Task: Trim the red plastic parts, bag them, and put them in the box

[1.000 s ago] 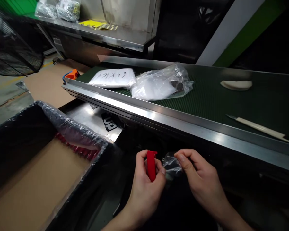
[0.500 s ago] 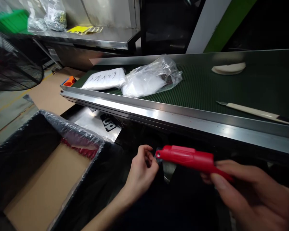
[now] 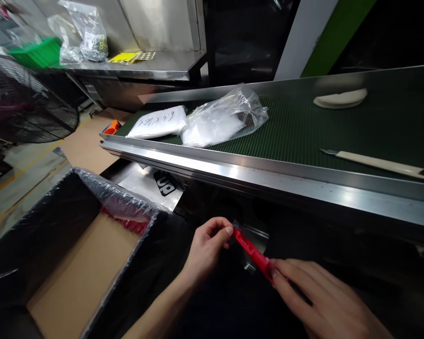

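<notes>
My right hand (image 3: 314,292) grips one end of a long, narrow red plastic part (image 3: 251,250) between thumb and fingers. The part slants up and left, below the conveyor's near edge. At its far end, my left hand (image 3: 209,242) is closed in a pinch on what looks like clear plastic film (image 3: 236,227). The red tip touches or nearly touches these fingertips; which of the two is hard to tell. The film's full shape is hidden by the fingers and the dark background.
A green conveyor belt (image 3: 289,136) with a metal edge carries a craft knife (image 3: 381,161), a pale curved piece (image 3: 341,99) and white plastic packets (image 3: 159,122). On the left stands a lined box (image 3: 113,278) with red pieces (image 3: 127,223) and cardboard inside. A fan (image 3: 31,103) stands behind.
The red part has swung from nearly level to a steep slant and turned narrow side up. My right hand has moved left and down. My left hand stays pinched near its tip.
</notes>
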Tool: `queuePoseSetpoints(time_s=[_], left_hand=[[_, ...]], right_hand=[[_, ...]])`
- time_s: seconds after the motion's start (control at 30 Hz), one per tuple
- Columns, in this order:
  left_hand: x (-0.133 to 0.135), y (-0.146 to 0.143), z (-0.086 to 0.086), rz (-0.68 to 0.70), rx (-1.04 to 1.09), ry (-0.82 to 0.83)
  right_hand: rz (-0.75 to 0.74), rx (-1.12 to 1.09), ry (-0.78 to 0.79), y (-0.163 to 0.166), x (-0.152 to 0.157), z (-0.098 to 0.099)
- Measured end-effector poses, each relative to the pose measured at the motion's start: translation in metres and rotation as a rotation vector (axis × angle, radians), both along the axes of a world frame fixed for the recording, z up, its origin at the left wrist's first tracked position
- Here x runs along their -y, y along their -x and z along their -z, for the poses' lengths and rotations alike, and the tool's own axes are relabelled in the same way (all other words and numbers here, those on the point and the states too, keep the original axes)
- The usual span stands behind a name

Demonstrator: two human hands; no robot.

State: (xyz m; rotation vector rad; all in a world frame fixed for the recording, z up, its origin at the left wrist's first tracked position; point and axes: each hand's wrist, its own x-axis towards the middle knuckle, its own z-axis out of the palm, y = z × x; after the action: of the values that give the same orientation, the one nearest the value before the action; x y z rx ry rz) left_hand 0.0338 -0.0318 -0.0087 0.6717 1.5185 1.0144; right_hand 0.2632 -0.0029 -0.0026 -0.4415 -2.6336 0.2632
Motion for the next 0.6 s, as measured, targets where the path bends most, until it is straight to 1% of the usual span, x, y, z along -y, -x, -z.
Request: queuePoseSetpoints(time_s=[0.07,0.13,0.23,0.3,0.33,0.37,0.43,0.47,0.5,0.53,0.57,0.6], left_hand=[[0.004,0.002,0.003,0.041,-0.039,-0.021],[0.009,0.001,0.007,0.079,-0.109,-0.065],[0.016,-0.005,0.012,0.086,-0.244,-0.155],[0.019,-0.010,0.013,0.066,-0.311,-0.203],[0.021,-0.014,0.014,0.056,-0.333,-0.226],[0.023,-0.018,0.014,0.046,-0.349,-0.245],[0.026,-0.025,0.014,0.030,-0.375,-0.272],[0.028,-0.029,0.015,0.015,-0.382,-0.282],[0.030,-0.031,0.015,0.000,-0.384,-0.289],[0.031,-0.032,0.015,-0.009,-0.383,-0.302],[0.033,-0.032,0.014,-0.010,-0.385,-0.322],[0.034,-0.031,0.013,-0.003,-0.390,-0.346]], right_hand=[[-0.065,0.044,-0.041,-0.002,-0.005,0.007],[-0.056,0.044,-0.050,-0.001,-0.005,0.015],[0.068,-0.048,0.008,0.007,0.002,0.022],[0.207,-0.187,0.077,0.017,0.011,0.022],[0.314,-0.259,0.150,0.023,0.017,0.022],[0.440,-0.330,0.260,0.030,0.023,0.023],[0.685,-0.466,0.580,0.043,0.036,0.025],[0.771,-0.526,0.749,0.049,0.042,0.027],[0.824,-0.565,0.877,0.054,0.046,0.030],[0.835,-0.586,0.922,0.058,0.049,0.034],[0.802,-0.579,0.883,0.059,0.049,0.037],[0.727,-0.535,0.777,0.059,0.047,0.040]])
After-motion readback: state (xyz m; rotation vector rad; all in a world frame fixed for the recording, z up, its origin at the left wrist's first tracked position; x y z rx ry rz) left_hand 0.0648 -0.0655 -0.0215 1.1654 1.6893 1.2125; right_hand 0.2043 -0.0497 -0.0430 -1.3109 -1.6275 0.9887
